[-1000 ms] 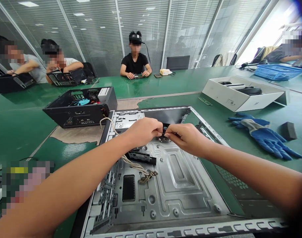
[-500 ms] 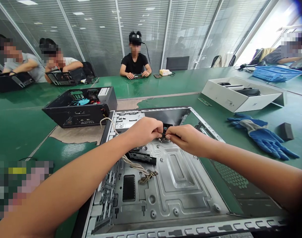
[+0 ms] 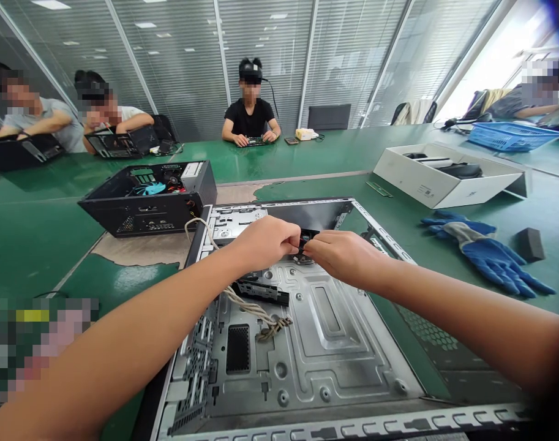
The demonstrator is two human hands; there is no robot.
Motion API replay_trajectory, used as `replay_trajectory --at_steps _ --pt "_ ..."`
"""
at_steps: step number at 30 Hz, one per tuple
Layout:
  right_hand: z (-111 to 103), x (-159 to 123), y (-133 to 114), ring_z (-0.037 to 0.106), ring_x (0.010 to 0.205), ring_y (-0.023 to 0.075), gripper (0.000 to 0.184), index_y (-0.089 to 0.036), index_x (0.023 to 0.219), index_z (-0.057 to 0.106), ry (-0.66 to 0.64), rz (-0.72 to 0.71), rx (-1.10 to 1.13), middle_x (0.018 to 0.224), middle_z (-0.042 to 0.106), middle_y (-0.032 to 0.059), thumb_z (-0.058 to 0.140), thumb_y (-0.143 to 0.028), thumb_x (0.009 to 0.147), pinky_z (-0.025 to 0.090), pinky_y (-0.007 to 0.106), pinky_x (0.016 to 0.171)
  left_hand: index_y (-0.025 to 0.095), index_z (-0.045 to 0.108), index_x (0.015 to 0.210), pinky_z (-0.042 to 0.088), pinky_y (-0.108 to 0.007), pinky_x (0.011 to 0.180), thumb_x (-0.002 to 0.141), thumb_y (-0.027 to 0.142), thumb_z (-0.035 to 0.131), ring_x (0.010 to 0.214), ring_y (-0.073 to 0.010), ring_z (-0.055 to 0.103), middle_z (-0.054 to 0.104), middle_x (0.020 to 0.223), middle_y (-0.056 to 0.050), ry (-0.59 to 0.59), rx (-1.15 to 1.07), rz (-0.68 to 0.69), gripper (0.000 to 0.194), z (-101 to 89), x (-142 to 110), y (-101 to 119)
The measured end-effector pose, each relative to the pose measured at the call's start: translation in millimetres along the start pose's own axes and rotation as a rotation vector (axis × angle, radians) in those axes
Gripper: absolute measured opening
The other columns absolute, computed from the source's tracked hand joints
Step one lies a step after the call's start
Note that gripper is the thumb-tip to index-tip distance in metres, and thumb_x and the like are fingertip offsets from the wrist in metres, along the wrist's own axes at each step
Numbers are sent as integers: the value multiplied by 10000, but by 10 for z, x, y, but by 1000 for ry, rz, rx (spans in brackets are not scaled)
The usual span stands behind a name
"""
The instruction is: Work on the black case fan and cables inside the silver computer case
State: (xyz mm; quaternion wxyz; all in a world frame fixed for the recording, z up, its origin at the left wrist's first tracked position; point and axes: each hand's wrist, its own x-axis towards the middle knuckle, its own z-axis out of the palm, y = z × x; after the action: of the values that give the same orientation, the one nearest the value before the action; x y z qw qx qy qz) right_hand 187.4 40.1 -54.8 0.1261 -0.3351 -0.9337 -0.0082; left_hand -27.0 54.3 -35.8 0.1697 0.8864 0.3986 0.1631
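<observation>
My left hand (image 3: pixel 270 242) and my right hand (image 3: pixel 346 252) meet over the far half of an open metal computer case (image 3: pixel 327 312). Both are closed in a pinch, fingertips almost touching, at a small dark part (image 3: pixel 302 260) inside the case. What exactly the fingers hold is hidden by them. Below my left wrist lies a black drive-bay bracket (image 3: pixel 263 291). A bundle of beige cable (image 3: pixel 272 329) rests on the case floor, its length running under my left forearm and over the case's left side.
Beyond the case's left corner stands a black computer tower (image 3: pixel 146 202) with a blue fan. To the right are blue work gloves (image 3: pixel 485 254), a dark block (image 3: pixel 529 244) and a white box (image 3: pixel 444 177). Several people sit around the green table (image 3: pixel 325 156).
My right hand has shifted slightly left and its fingers have turned over a little more. My left hand stays almost where it was, still pinching.
</observation>
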Motion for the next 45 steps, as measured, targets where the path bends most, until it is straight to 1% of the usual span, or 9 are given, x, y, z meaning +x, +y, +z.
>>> replay_trajectory --at_steps 5,11,16,23,26,32,38,42,45 --pt "37 1 -38 438 593 136 279 -182 784 575 61 73 204 672 560 24 373 -253 963 336 276 595 187 673 777 399 -266 657 817 194 602 682 -125 568 673 718 11 39 -67 60 82 0 -7 -22" --pt "-9 27 -36 370 538 111 264 -199 736 548 56 132 342 592 488 -27 403 -275 944 307 259 568 185 691 801 413 -261 684 805 217 629 718 -118 577 673 771 7 77 -105 59 70 3 -5 -34" --pt "21 4 4 358 527 111 256 -200 723 538 52 121 285 580 473 -29 429 -279 940 297 261 567 189 689 806 399 -258 665 802 202 620 686 -112 570 686 744 23 36 -118 21 70 25 2 -18" --pt "81 1 40 478 627 141 258 -191 752 538 -13 55 177 698 579 32 404 -258 963 339 273 629 200 697 821 359 -279 661 807 205 615 712 -141 553 680 772 4 -37 69 8 83 9 27 33" --pt "89 -4 36 495 650 150 242 -188 776 548 -41 29 166 724 595 41 402 -247 960 347 279 646 204 701 815 346 -278 645 801 189 609 699 -145 553 686 775 -2 -69 116 -1 94 12 32 52" --pt "72 -10 19 384 541 122 262 -207 717 494 28 109 222 607 512 -9 395 -269 951 309 271 581 199 693 818 338 -278 628 815 170 576 693 -145 554 694 785 -7 -34 137 -10 121 -8 36 114" --pt "91 -20 57 453 601 133 255 -200 743 513 40 69 219 683 576 24 394 -274 957 333 274 619 206 667 820 304 -282 595 820 165 570 675 -148 530 677 777 -11 -79 228 -75 105 -20 46 237" --pt "97 -28 70 438 615 141 254 -196 738 517 41 42 180 684 552 27 414 -268 960 333 280 625 200 653 800 313 -282 596 820 180 587 667 -142 519 669 758 -6 -60 189 -120 72 4 45 241" --pt "83 -25 52 420 610 143 262 -198 722 510 50 43 180 668 519 19 418 -264 958 320 283 614 189 639 783 330 -272 600 818 181 601 646 -125 515 652 732 8 -63 76 -83 52 29 43 151"
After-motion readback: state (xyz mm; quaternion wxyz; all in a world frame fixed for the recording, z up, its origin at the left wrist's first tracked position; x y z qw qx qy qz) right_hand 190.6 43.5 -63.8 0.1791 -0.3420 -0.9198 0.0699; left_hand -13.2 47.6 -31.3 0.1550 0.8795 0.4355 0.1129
